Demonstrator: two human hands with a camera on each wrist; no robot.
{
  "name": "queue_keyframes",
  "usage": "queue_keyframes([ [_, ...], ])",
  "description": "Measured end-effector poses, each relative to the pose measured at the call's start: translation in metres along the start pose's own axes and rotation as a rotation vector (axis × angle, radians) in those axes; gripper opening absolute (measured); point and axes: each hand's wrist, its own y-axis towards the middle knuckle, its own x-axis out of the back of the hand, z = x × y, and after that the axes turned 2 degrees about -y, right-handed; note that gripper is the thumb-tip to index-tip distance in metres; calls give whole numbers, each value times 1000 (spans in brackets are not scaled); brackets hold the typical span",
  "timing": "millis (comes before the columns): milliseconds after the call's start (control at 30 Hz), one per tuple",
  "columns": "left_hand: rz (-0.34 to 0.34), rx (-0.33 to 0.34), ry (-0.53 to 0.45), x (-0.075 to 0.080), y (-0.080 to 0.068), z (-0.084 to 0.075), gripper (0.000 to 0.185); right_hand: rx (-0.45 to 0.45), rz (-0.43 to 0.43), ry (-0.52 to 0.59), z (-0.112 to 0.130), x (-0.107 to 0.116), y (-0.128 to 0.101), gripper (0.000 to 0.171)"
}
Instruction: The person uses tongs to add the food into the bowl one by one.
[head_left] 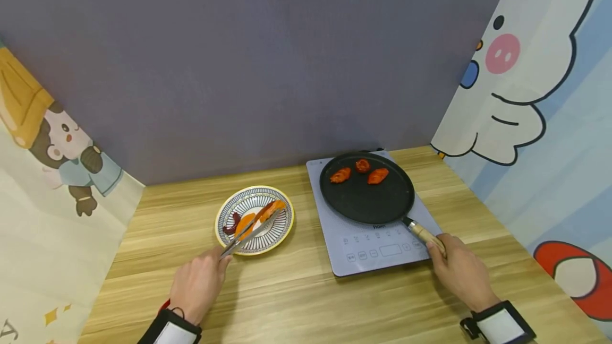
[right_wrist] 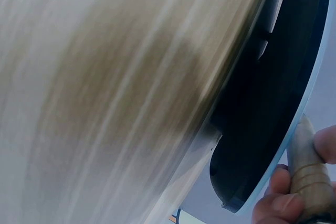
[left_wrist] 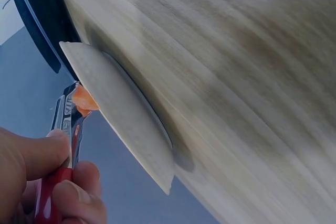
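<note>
open gap between plate (head_left: 278, 232) and cooktop (head_left: 340, 242), wall (head_left: 287, 68) close behind pan (head_left: 370, 203)

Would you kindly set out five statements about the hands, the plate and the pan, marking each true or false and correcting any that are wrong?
1. The left hand holds metal tongs over the plate. True.
2. Five pieces of food lie in the pan. False: three reddish-orange pieces lie in the black pan.
3. The right hand grips the wooden handle. True.
4. The plate stands on the cooktop. False: it stands on the table, left of the cooktop.
5. All the food on the plate is one colour. False: there is orange food and dark red food.
</note>
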Motion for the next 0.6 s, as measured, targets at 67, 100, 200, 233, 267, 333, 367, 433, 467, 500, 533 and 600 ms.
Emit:
queue_keyframes([
  [67,-6,-1,-7,-1,1,-1,17,-1,0,-1,0,0,0,33],
  [100,-14,-7,-8,-1,2,-2,17,-2,0,-2,0,0,0,33],
  [200,-35,-27,-9,-2,4,-4,17,2,-2,-4,0,0,0,32],
  [233,-43,-34,-9,-2,5,-5,17,4,-4,-5,0,0,0,32],
  [267,-49,-42,-6,-3,5,-6,17,6,-5,-5,0,0,0,32],
  [333,-53,-53,-6,-3,6,-7,17,9,-8,-4,-1,0,0,31],
  [367,-57,-60,-7,-4,7,-8,16,10,-9,-3,-1,0,0,31],
  [433,-67,-74,-6,-5,8,-9,16,10,-10,-2,0,0,0,31],
  [467,-73,-83,-5,-5,8,-9,16,9,-10,-2,0,0,1,32],
  [500,-79,-90,-6,-6,9,-9,16,9,-10,-3,0,0,1,32],
  [533,-87,-97,-7,-6,9,-10,16,8,-9,-3,0,0,1,32],
  [600,-97,-109,-9,-7,11,-11,16,8,-11,-2,0,-1,0,32],
])
